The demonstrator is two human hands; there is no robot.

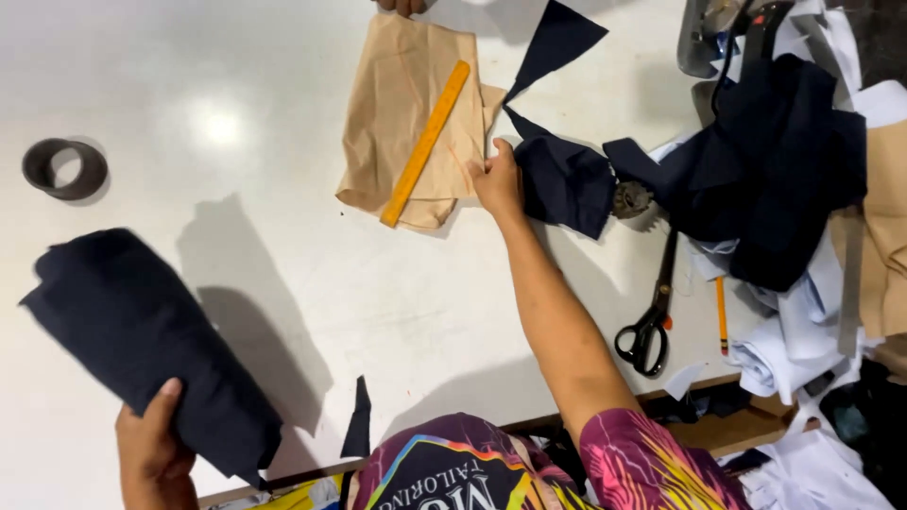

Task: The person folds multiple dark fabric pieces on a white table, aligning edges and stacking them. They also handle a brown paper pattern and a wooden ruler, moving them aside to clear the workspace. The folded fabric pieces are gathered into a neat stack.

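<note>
The left hand point(151, 453) gripped a folded piece of dark navy cloth point(142, 345) at its lower end, thumb across the front and fingers clenched behind it, holding it up over the near left part of the white desk point(283, 283). The right hand point(498, 179) reached out across the desk, its fingers pressed down on the edge of a tan paper pattern point(406, 123) near the far middle, just beside a crumpled navy scrap point(564, 184). It grasped nothing that could be made out.

A yellow ruler point(425, 144) lay slantwise on the tan paper. A pointed navy offcut point(557, 42) lay beyond the scrap, touching the paper's right edge. At the top edge another person's fingertips point(402, 6) touched the paper.

Right of the scrap sat a small toothed metal wheel point(631, 198), then a heap of navy cloth point(775, 161) over white fabric point(803, 331) and more tan paper point(888, 236). Black-handled scissors point(652, 321) and an orange pencil point(721, 316) lay beside the heap. A dark tape roll point(64, 168) stood well apart at far left. A thin navy sliver point(357, 420) lay at the near edge.
</note>
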